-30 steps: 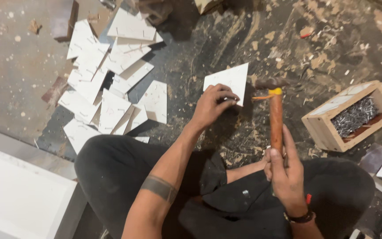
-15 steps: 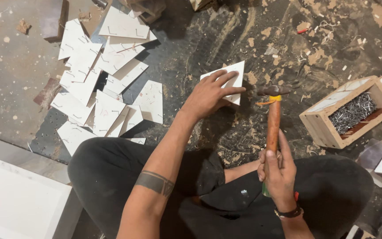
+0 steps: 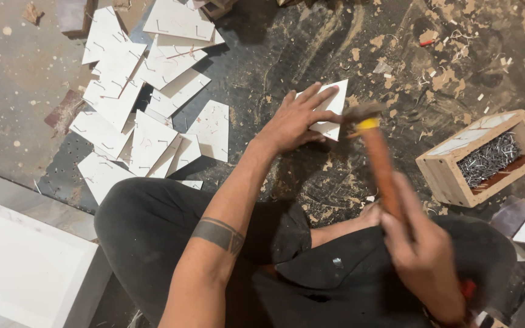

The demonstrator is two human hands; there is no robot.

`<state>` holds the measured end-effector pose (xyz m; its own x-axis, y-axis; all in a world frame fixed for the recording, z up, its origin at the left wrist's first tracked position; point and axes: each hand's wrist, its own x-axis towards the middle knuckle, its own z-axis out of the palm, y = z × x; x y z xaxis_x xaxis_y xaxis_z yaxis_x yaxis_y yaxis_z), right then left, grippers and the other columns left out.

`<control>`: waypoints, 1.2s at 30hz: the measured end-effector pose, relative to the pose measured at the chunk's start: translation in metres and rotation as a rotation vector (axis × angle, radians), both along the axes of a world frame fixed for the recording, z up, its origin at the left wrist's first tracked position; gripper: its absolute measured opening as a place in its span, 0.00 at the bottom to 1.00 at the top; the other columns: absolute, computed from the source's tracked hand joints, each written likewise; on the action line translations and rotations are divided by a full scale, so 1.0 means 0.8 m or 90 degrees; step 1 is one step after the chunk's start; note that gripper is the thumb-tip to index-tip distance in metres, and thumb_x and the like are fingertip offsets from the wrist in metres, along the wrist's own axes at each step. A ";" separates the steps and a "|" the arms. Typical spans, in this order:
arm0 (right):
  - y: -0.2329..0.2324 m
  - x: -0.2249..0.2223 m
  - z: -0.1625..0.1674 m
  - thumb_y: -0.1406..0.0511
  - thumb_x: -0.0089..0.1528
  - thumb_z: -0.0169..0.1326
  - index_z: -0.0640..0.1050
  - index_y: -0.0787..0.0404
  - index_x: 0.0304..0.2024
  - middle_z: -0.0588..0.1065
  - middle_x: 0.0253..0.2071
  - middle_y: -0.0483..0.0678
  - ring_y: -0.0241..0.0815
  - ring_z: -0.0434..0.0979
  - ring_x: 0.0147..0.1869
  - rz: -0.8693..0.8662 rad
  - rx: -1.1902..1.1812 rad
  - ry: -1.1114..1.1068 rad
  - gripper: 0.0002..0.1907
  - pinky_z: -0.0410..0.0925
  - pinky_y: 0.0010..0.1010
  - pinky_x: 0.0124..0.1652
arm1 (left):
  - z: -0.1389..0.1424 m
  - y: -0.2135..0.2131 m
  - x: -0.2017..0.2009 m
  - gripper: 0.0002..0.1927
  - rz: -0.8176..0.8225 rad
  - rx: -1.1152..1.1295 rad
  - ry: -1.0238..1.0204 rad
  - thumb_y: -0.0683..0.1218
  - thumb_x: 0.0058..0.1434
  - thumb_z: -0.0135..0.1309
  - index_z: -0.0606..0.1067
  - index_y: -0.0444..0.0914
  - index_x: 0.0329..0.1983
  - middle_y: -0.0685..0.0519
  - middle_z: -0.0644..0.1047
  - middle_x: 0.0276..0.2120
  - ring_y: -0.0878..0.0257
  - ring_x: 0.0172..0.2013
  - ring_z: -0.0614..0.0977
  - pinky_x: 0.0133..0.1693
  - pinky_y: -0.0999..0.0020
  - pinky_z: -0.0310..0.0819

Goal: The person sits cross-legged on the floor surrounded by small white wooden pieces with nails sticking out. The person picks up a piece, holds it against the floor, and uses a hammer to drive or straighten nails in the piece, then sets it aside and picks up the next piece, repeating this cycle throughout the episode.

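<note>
Head view: my left hand (image 3: 296, 121) lay flat, pinning the white panel (image 3: 330, 109) to the floor, while my right hand (image 3: 423, 255) gripped the hammer (image 3: 375, 152) beside it, mid-nailing; next blow needed aim.

One hammer (image 3: 379, 159) with a reddish wooden handle was in view, and one open wooden box (image 3: 480, 159) stood on the floor, filled with more steel nails (image 3: 488, 159) than could be counted. One white panel piece (image 3: 330, 109) lay apart under the fingers. To the left, a heap of white panel pieces (image 3: 147, 103) held roughly a dozen, overlapping too much for an exact count. Two hands showed: one left hand (image 3: 296, 119) and one right hand (image 3: 423, 255).
</note>
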<state>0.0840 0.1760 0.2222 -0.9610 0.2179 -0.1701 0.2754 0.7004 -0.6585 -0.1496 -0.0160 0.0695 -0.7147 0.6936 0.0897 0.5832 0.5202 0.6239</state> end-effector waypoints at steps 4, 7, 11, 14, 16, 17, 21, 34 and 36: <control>-0.024 0.012 0.025 0.64 0.70 0.52 0.68 0.58 0.70 0.74 0.37 0.51 0.39 0.71 0.28 -0.060 -0.114 0.172 0.25 0.67 0.29 0.31 | -0.005 -0.002 -0.005 0.34 -0.010 0.025 -0.017 0.52 0.48 0.69 0.75 0.66 0.60 0.62 0.55 0.74 0.53 0.75 0.52 0.71 0.38 0.43; -0.030 -0.016 -0.009 0.65 0.67 0.54 0.68 0.62 0.71 0.77 0.45 0.56 0.50 0.78 0.38 0.093 0.051 0.144 0.28 0.71 0.35 0.36 | -0.008 -0.004 -0.010 0.33 -0.016 0.036 0.004 0.51 0.49 0.69 0.75 0.66 0.59 0.62 0.56 0.74 0.51 0.74 0.54 0.70 0.40 0.46; -0.010 -0.021 -0.033 0.67 0.66 0.54 0.68 0.66 0.69 0.77 0.53 0.62 0.58 0.81 0.49 0.242 0.139 0.190 0.28 0.74 0.39 0.43 | -0.013 -0.005 -0.016 0.33 -0.004 0.042 0.032 0.51 0.47 0.69 0.75 0.66 0.59 0.63 0.57 0.74 0.53 0.74 0.56 0.71 0.44 0.50; 0.008 0.022 -0.016 0.68 0.66 0.53 0.68 0.65 0.71 0.77 0.45 0.60 0.55 0.76 0.37 0.057 0.002 0.112 0.30 0.71 0.36 0.35 | -0.017 -0.005 -0.011 0.33 -0.026 0.048 0.050 0.52 0.49 0.71 0.74 0.63 0.60 0.61 0.57 0.75 0.52 0.75 0.56 0.69 0.45 0.54; 0.009 0.038 -0.016 0.68 0.67 0.53 0.67 0.65 0.66 0.75 0.37 0.60 0.51 0.71 0.29 -0.090 -0.155 0.155 0.24 0.69 0.33 0.30 | -0.016 -0.002 -0.011 0.37 -0.015 0.021 0.041 0.52 0.44 0.72 0.74 0.68 0.60 0.63 0.58 0.73 0.53 0.73 0.57 0.69 0.46 0.54; 0.007 0.043 -0.018 0.69 0.68 0.52 0.66 0.66 0.59 0.72 0.35 0.61 0.49 0.68 0.28 -0.134 -0.252 0.228 0.18 0.69 0.31 0.30 | -0.015 -0.001 -0.011 0.40 -0.010 0.018 0.048 0.52 0.43 0.72 0.72 0.69 0.61 0.63 0.58 0.73 0.53 0.72 0.58 0.69 0.46 0.53; 0.001 -0.007 -0.048 0.71 0.64 0.56 0.71 0.66 0.62 0.78 0.39 0.64 0.56 0.75 0.29 0.161 0.265 0.188 0.23 0.68 0.39 0.33 | -0.010 0.003 -0.017 0.55 0.013 0.013 0.018 0.50 0.39 0.74 0.59 0.66 0.71 0.65 0.62 0.71 0.56 0.71 0.61 0.68 0.46 0.54; -0.011 -0.031 -0.020 0.67 0.63 0.57 0.71 0.57 0.65 0.78 0.35 0.60 0.58 0.77 0.28 0.181 0.359 0.132 0.26 0.70 0.44 0.30 | -0.025 0.006 -0.024 0.63 0.033 0.033 -0.032 0.49 0.39 0.75 0.51 0.62 0.74 0.61 0.66 0.69 0.57 0.70 0.65 0.64 0.52 0.60; -0.004 -0.040 -0.024 0.66 0.62 0.58 0.70 0.59 0.70 0.78 0.33 0.60 0.61 0.77 0.29 0.256 0.371 0.029 0.32 0.70 0.47 0.29 | -0.035 0.007 -0.016 0.55 0.035 -0.010 -0.065 0.46 0.51 0.70 0.51 0.64 0.77 0.64 0.67 0.69 0.60 0.68 0.70 0.70 0.46 0.53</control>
<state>0.0517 0.1731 0.2032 -0.9896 -0.1115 -0.0908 -0.0970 0.9839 -0.1503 -0.1626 -0.0104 0.0417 -0.7568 0.6536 0.0045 0.4872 0.5596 0.6704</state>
